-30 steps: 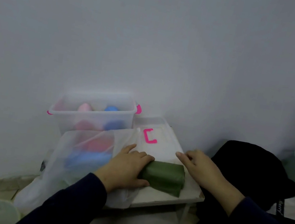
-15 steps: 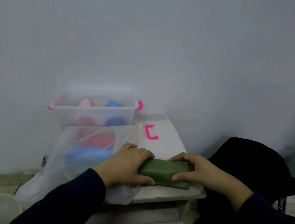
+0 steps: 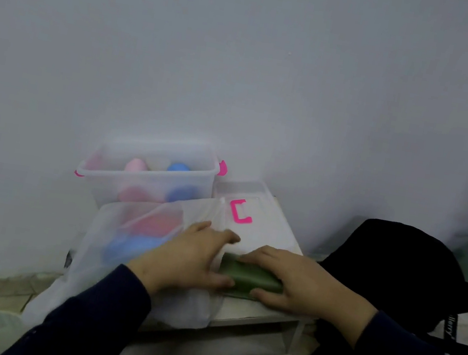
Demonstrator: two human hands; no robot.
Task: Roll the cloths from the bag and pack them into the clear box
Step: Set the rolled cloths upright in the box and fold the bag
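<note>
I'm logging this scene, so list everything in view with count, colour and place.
green cloth: 1, dark green, rolled on the table
clear box: 1, clear with pink clips, back left, holds pink and blue rolls
box lid: 1, clear with pink clip, right of box
bag: 1, translucent white, front left, pink and blue cloths inside
backpack: 1, black, right
left hand: 1, grips cloth's left end
right hand: 1, grips cloth's right part

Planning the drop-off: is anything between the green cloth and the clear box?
Yes. The white bag of cloths lies between the green cloth and the open clear box, with the left hand beside it.
</note>
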